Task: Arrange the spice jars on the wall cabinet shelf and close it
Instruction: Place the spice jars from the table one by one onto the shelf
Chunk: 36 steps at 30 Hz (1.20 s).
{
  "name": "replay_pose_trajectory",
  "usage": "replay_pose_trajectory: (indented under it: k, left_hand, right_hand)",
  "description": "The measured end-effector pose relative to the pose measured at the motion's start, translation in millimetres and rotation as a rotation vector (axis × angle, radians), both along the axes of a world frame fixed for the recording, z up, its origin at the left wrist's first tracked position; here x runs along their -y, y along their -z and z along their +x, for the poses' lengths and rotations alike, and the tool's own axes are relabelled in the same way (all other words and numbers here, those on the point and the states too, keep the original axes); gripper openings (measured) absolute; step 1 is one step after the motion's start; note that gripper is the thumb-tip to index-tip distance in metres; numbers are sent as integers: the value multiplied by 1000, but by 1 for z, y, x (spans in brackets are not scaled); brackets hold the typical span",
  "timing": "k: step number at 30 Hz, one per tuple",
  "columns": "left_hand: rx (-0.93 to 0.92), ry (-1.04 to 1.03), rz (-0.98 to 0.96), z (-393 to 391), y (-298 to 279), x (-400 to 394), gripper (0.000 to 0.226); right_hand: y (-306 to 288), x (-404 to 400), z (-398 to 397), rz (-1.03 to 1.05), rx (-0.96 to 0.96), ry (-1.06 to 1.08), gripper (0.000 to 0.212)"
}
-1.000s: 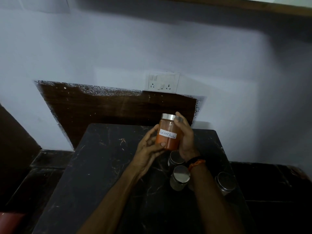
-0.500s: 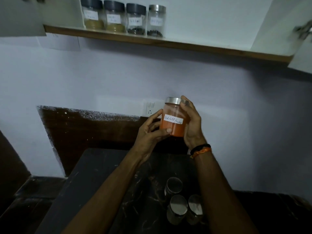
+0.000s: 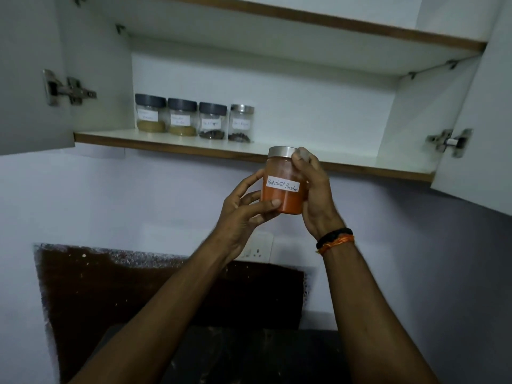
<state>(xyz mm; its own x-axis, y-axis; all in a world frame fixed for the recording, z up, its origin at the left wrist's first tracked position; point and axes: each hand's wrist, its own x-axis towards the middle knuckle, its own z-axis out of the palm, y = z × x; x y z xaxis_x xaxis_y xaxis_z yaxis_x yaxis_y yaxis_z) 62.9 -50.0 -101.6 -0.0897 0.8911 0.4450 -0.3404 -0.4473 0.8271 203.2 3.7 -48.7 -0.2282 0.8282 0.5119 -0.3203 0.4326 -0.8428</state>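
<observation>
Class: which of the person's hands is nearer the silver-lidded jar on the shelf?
Right. The right hand reaches up just below-right of the silver-lidded jar; the left hand sits lower.

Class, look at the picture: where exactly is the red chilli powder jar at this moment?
In the head view the red chilli powder jar is held mid-air between the left hand and right hand, just below the shelf front edge, to the right of the four shelved jars.

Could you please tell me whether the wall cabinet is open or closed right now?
Open: both doors are swung wide, showing four jars on the shelf.
</observation>
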Motion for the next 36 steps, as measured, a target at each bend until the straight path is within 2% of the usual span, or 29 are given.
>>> replay_pose_trajectory:
  k: [6,9,12,15,17,18,20,22,24,27,36]
  left_hand:
    - [-47,0,38,-4,-27,-13,73]
    - [-196,-60,74,-12,-38,-22,71]
    - [-581,-250,167,-27,-58,-31,67]
    - [-953,-503,362,-44,-78,-45,57]
    - [-1283,-678,457,-57,-91,-60,61]
    - [-1467,-711,450,-62,-97,-69,64]
    - [-1756,-626,284,-70,-109,-88,66]
    - [-1901,-493,114,-77,-119,-108,69]
    - [-1942,-418,82,-81,-127,-123,71]
    - [-1904,-329,113,-85,-133,-135,72]
    - [-1920,-366,154,-87,-130,-140,69]
  right_hand:
    - [-24,-16,0,20,9,0,63]
    - [-36,-28,3,29,3,0,66]
    - [-49,-39,6,46,0,18,68]
    - [-63,-51,7,54,-34,57,68]
    - [-70,-60,7,57,-48,66,64]
    - [-74,-65,7,56,-49,66,62]
    - [-81,-75,5,50,-43,67,58]
    - [-90,-85,2,57,-42,70,51]
    - [-98,-98,-1,86,-44,61,49]
    - [-109,-117,-7,142,-13,64,52]
    - [-125,-191,-47,118,123,55,51]
